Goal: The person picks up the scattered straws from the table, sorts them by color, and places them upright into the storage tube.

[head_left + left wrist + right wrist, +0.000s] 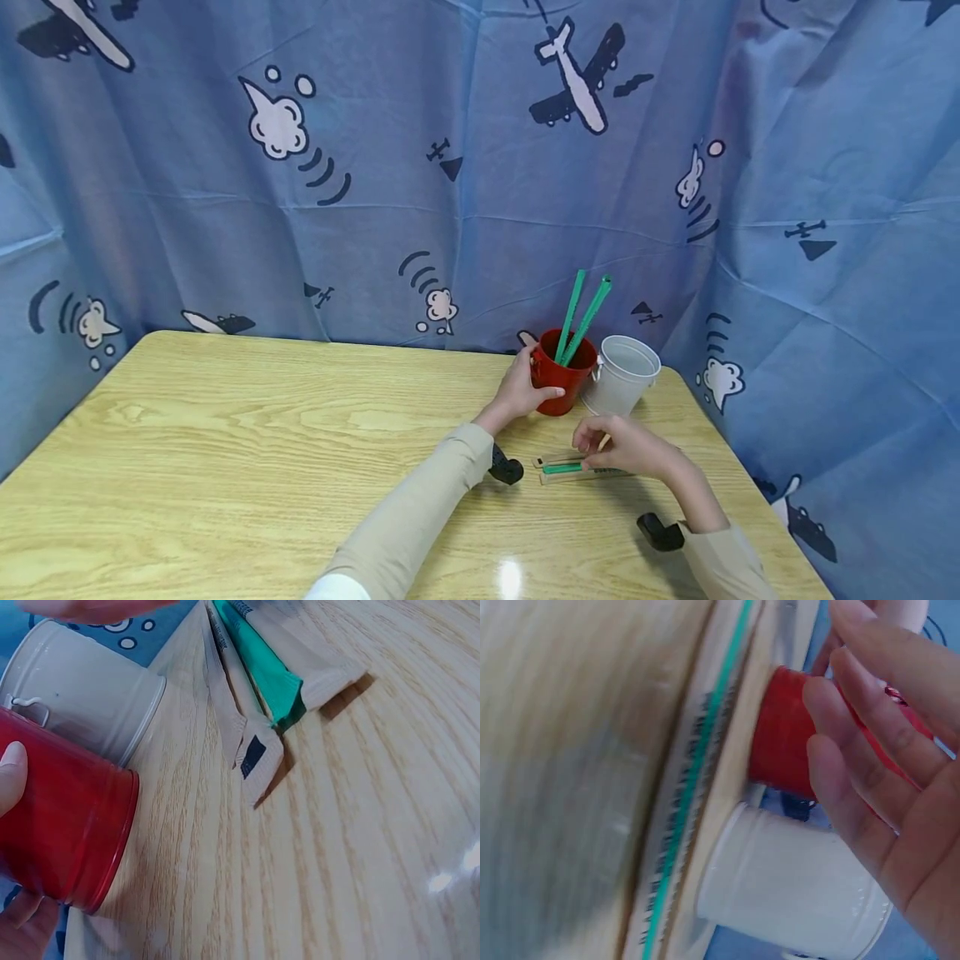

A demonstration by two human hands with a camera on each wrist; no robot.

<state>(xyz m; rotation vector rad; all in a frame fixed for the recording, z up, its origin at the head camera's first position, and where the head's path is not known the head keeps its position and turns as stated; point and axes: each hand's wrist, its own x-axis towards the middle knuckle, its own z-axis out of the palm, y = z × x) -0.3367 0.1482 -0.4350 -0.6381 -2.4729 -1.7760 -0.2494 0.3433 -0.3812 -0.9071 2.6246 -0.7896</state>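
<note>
My left hand [520,387] grips the side of a small red bucket [573,385], its thumb along the front. Two long green paper-sleeved sticks [588,318] stand in this bucket, leaning right. Over a row of flat, slim packets lying on the table hovers my right hand [630,450], fingers loosely bent and holding nothing. In the left wrist view, a green packet [259,660] lies between beige paper packets [292,645]; one beige end carries a black mark. From the head view, the right hand hides part of the row.
A white bucket [622,387] stands just right of the red one, near the table's back right corner. The wooden table [262,450] stretches away to the left. A blue curtain [390,167] with airplane prints hangs behind and along the sides. Each wrist wears a black device [660,532].
</note>
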